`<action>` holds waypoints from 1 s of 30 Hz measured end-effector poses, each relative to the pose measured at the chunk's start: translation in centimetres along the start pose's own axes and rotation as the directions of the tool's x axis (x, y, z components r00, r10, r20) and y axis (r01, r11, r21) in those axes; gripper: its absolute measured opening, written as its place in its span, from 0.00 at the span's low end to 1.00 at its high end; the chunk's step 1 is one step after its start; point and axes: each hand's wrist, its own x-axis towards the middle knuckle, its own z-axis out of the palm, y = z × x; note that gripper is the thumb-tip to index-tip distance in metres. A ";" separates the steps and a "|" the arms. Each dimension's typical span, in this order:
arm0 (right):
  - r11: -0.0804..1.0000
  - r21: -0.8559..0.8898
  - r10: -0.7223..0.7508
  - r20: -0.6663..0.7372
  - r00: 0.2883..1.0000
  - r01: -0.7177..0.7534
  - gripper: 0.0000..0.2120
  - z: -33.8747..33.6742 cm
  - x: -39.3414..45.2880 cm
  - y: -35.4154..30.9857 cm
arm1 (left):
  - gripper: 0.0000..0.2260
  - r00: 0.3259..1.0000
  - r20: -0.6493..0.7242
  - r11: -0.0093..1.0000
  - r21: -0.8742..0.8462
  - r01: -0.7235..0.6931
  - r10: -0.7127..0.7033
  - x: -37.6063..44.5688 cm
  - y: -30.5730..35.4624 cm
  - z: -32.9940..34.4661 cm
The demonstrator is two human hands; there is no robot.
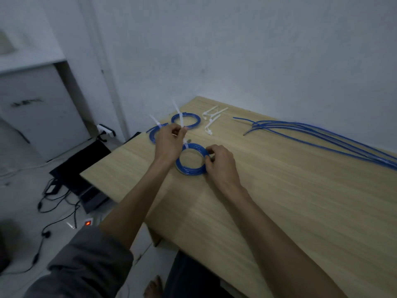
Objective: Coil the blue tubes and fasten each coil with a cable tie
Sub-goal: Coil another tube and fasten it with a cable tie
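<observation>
Blue coil (190,159) on wooden table (279,201), right hand (221,163) pinching its side. Left hand (169,139) pulling white cable tie (185,145) tight. Two tied coils (185,120) done behind. Straight tubes (322,136) and spare ties (211,118) left.

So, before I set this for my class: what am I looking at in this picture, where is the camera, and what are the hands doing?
There is no machine here. A person wears a camera on the head, so the one view looks forward and down along both arms. On the wooden table lie two finished blue coils with white ties sticking up, a few spare cable ties, and straight blue tubes still uncoiled. The right hand grips a third coil at its side. The left hand pinches the tail of the white cable tie wrapped round that coil, seemingly pulling it tight.
</observation>
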 end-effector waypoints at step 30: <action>0.996 0.011 -0.094 0.026 0.995 0.093 0.09 4.6 2.6 -6.5 | 0.06 0.957 -0.280 0.991 -0.124 0.045 -0.078 0.4 -5.7 -7.9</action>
